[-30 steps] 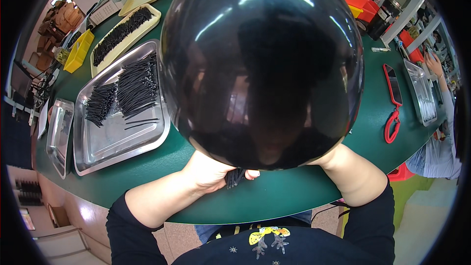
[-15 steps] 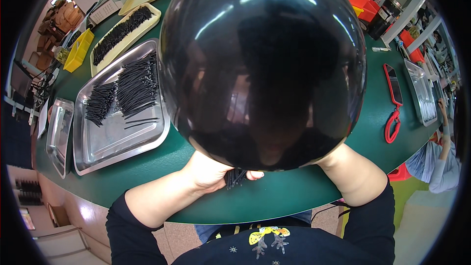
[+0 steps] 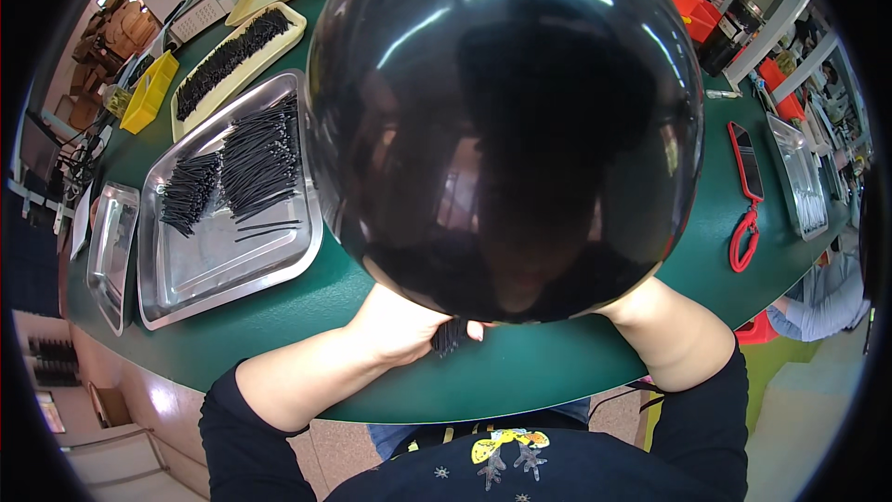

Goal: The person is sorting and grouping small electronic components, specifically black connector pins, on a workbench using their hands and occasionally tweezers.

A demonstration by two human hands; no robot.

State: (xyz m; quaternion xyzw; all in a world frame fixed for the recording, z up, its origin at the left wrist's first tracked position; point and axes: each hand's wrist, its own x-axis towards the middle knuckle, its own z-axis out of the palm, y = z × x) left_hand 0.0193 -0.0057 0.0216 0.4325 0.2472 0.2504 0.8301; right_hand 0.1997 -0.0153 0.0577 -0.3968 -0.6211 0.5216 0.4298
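The big rounded object (image 3: 511, 158) at centre is glossy black, streaked with white highlights; the thin strips (image 3: 447, 338) at lower centre are black. The counter (image 3: 492, 390) is green, the large metal tray (image 3: 242, 265) at left silver, the bin (image 3: 150, 98) at upper left yellow. A yellow bow (image 3: 485, 448) and grey snowflakes (image 3: 441, 473) pattern the black shirt (image 3: 400, 479) at bottom.

Red-cased rectangular smartphone (image 3: 746, 161) with looped red strap (image 3: 750, 219), across the green table (image 3: 557, 372) from a rectangular yellow plastic bin (image 3: 153, 98).
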